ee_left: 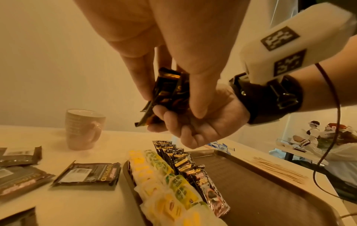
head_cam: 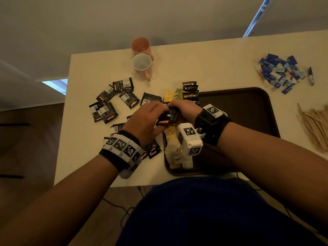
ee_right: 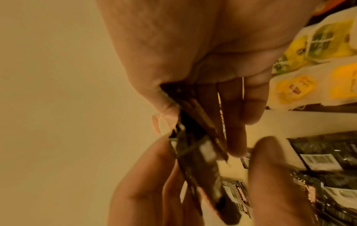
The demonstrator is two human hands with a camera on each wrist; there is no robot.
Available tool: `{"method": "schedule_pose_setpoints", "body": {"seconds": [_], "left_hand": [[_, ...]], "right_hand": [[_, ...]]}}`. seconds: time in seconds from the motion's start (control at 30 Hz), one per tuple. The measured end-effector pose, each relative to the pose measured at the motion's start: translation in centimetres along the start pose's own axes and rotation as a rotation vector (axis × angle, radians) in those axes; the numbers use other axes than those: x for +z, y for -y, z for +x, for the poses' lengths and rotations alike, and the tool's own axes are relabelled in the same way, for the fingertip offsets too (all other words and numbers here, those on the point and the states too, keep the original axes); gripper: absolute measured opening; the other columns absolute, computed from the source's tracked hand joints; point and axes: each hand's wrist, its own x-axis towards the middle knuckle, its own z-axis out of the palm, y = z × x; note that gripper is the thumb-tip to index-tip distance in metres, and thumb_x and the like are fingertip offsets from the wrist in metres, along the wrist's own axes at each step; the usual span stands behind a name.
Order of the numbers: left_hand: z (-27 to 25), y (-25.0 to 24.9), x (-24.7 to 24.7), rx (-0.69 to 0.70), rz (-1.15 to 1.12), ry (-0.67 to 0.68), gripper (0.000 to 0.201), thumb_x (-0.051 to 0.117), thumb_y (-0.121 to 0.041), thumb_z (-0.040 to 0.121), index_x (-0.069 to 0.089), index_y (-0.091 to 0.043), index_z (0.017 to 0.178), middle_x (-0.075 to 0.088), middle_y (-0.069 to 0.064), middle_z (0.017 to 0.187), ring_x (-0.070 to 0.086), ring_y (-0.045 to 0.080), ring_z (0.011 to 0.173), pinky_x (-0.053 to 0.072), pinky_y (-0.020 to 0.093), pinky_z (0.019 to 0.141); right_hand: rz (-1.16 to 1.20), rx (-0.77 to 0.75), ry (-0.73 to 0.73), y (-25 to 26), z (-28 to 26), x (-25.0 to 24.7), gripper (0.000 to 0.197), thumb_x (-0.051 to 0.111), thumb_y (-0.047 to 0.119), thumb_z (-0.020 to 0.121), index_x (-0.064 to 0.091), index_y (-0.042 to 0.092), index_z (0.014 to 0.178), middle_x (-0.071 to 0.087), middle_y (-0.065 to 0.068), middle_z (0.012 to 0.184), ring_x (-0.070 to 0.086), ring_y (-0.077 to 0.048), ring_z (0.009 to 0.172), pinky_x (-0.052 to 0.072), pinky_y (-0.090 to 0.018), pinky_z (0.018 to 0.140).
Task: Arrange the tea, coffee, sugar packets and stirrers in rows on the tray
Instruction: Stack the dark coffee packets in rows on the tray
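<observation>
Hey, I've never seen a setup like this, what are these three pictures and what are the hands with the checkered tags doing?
No machine here: a person wears three cameras, one on the head and one on each wrist; the checkered squares are on their wristbands. The head view looks down at a table. The other two look along each hand at the fingers.

Both the left hand and right hand grip a small stack of black coffee packets above the brown tray. On the tray lie rows of yellow tea bags, green tea bags and coffee packets.

More coffee packets lie loose on the table, with two mugs, blue sugar packets and wooden stirrers.
</observation>
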Motion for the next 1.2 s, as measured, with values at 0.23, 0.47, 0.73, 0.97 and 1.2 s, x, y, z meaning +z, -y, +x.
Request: {"method": "schedule_pose_setpoints", "body": {"seconds": [0.23, 0.47, 0.73, 0.97, 1.2], "left_hand": [[1.9, -0.2, -0.3, -0.020, -0.114, -0.115, 0.030, 0.062, -0.014, 0.086, 0.069, -0.006, 0.114, 0.074, 0.010, 0.100, 0.069, 0.025, 0.087, 0.054, 0.032, 0.081], [4.7, 1.2, -1.8, -0.421, -0.320, 0.073, 0.008, 0.068, -0.012, 0.090, 0.069, -0.015, 0.097, 0.066, -0.003, 0.078, 0.066, 0.014, 0.072, 0.053, 0.027, 0.070], [5.1, 0.9, -1.9, -0.547, -0.622, 0.151, 0.021, 0.069, -0.007, 0.090, 0.068, -0.003, 0.111, 0.072, 0.021, 0.098, 0.072, 0.023, 0.075, 0.062, 0.035, 0.066], [4.0, -0.3, -0.5, -0.657, -1.126, -0.105, 0.052, 0.088, -0.019, 0.068, 0.066, -0.009, 0.114, 0.073, 0.014, 0.110, 0.070, 0.030, 0.103, 0.056, 0.048, 0.091], [4.9, -2.5, 0.4, -0.709, -1.347, -0.168, 0.032, 0.069, -0.013, 0.079, 0.067, -0.004, 0.110, 0.071, 0.018, 0.103, 0.070, 0.035, 0.096, 0.058, 0.043, 0.076]], "right_hand": [[0.120, 0.132, 0.247, -1.5, -1.2, -1.6, 0.070, 0.036, 0.061, 0.096, 0.060, -0.002, 0.116, 0.070, -0.023, 0.100, 0.070, -0.034, 0.090, 0.055, -0.039, 0.083], [-0.373, -0.076, -0.036, -1.6, -1.8, -3.8, 0.080, 0.039, 0.078, 0.084, 0.064, 0.004, 0.102, 0.072, -0.018, 0.094, 0.071, -0.036, 0.083, 0.059, -0.043, 0.071], [-0.363, -0.335, 0.102, -1.5, -2.9, -3.7, 0.028, 0.064, 0.019, 0.091, 0.065, 0.002, 0.114, 0.071, -0.010, 0.104, 0.071, -0.013, 0.085, 0.059, -0.024, 0.065], [-0.011, -0.268, 0.079, -1.1, -2.9, -3.3, 0.034, 0.066, 0.009, 0.089, 0.060, -0.007, 0.118, 0.068, -0.023, 0.110, 0.069, -0.034, 0.099, 0.059, -0.026, 0.065], [-0.028, -0.302, 0.133, -0.3, -3.3, -2.7, 0.032, 0.065, 0.011, 0.089, 0.062, -0.008, 0.114, 0.067, -0.024, 0.109, 0.067, -0.036, 0.100, 0.058, -0.029, 0.069]]}}
